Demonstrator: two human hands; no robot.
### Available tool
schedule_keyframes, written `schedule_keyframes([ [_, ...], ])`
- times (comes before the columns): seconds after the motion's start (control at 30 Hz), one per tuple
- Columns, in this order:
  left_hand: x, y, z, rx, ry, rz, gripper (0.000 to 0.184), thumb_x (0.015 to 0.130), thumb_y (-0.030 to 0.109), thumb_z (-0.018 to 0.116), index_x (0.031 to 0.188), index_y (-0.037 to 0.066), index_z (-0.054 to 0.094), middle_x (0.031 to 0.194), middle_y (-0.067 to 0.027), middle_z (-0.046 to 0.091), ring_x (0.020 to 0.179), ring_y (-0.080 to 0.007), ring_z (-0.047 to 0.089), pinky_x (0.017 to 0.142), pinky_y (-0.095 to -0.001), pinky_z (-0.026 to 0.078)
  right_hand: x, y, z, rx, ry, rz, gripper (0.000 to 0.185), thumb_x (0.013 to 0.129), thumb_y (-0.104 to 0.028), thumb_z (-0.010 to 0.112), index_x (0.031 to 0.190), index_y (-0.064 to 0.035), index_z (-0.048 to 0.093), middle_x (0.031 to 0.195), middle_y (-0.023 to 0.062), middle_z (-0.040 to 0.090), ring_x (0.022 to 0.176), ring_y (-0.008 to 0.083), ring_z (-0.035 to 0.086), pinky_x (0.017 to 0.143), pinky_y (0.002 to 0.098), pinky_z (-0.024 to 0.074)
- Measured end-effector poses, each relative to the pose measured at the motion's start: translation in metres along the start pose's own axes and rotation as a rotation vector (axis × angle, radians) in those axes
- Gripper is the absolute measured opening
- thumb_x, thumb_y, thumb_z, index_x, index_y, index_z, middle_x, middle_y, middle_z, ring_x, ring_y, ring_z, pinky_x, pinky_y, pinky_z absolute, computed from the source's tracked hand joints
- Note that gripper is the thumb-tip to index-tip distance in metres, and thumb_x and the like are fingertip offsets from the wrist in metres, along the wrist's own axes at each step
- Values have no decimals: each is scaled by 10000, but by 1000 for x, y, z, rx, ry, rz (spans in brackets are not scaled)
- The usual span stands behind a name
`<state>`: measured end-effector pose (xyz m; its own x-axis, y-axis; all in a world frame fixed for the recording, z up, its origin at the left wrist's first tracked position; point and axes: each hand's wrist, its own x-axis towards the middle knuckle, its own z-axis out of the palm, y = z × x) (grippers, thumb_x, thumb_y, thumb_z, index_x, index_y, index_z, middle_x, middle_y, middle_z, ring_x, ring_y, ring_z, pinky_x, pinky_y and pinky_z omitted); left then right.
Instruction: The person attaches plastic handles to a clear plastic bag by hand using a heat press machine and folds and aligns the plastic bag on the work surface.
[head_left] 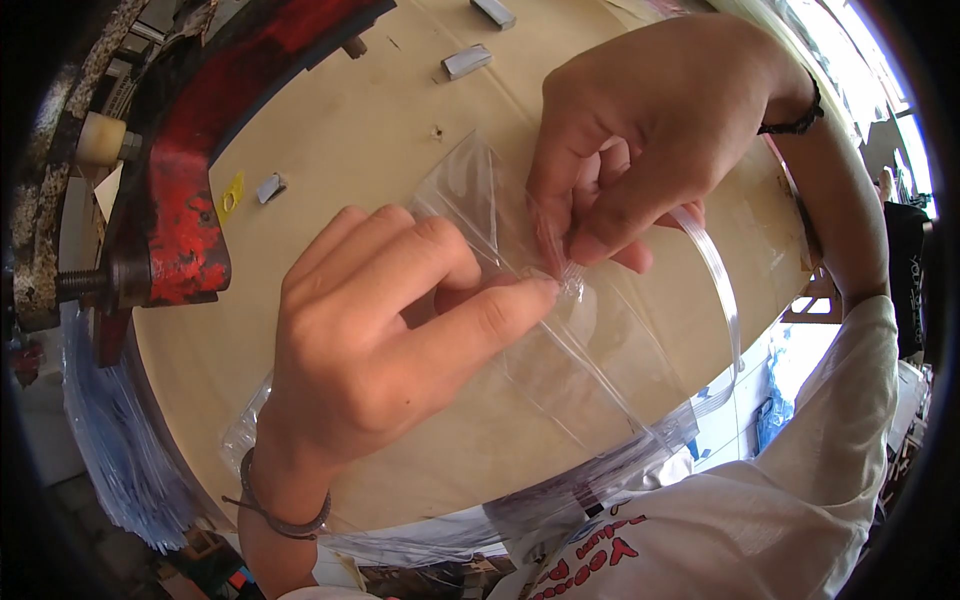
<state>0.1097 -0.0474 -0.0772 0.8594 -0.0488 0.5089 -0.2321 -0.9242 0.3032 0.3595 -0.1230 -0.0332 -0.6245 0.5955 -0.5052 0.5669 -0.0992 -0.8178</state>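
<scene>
A clear plastic sheet (610, 350) lies across the tan work surface (370, 120), with folds running diagonally through it. My left hand (390, 310) pinches the plastic between thumb and forefinger near the middle of the view. Right beside it, my right hand (640, 140) pinches a gathered part of the same plastic, its thumb and forefinger pressed together. From under the right hand a clear strip (718, 270) curves down toward the surface's right edge. The fingertips of both hands nearly meet at the bunched plastic.
A red metal machine arm (190, 190) stands at the left. Small metal pieces (467, 62) and a yellow piece (232, 193) are on the surface. Bundled plastic strips (120, 440) hang at the lower left. More plastic sheets (590, 470) overhang the near edge.
</scene>
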Motion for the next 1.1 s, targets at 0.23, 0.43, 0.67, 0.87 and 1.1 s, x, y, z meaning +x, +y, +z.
schedule_keyframes([
  [0.23, 1, 0, -1, -10, -15, -8, 412, 556, -52, 779, 921, 136, 815, 670, 12, 496, 582, -182, 467, 527, -312, 355, -4, -3, -2, 73, -58, 4, 287, 1002, -92, 648, 1280, -49, 703, 903, 93, 775, 626, 101, 682, 562, 236, 567],
  [0.43, 1, 5, 1, -24, 45, -50, 432, 544, -98, 752, 913, 122, 795, 671, 10, 511, 588, -181, 487, 510, -300, 373, 2, -6, 1, 163, -174, 12, 295, 1008, -94, 638, 1295, -64, 701, 905, 87, 776, 613, 92, 670, 557, 232, 560],
  [0.67, 1, 6, -2, -32, 21, -34, 430, 540, -76, 773, 919, 125, 795, 678, 9, 518, 585, -174, 480, 515, -296, 361, 7, -13, -10, 199, -244, 68, 308, 1019, -95, 621, 1317, -100, 701, 906, 76, 777, 591, 78, 648, 548, 226, 547],
  [0.87, 0, 5, -4, -19, -3, -15, 423, 570, -39, 826, 943, 160, 809, 678, 21, 505, 578, -161, 456, 510, -286, 335, 5, -11, -8, 157, -214, 14, 313, 1023, -99, 615, 1329, -77, 678, 894, 80, 772, 597, 85, 657, 540, 231, 545],
  [1.1, 0, 3, -1, 12, 7, 31, 395, 624, -30, 857, 950, 189, 816, 674, 36, 487, 566, -146, 432, 507, -280, 317, 7, -11, -8, 220, -249, -1, 330, 1028, -102, 605, 1348, -26, 634, 877, 95, 765, 590, 99, 669, 524, 241, 546],
])
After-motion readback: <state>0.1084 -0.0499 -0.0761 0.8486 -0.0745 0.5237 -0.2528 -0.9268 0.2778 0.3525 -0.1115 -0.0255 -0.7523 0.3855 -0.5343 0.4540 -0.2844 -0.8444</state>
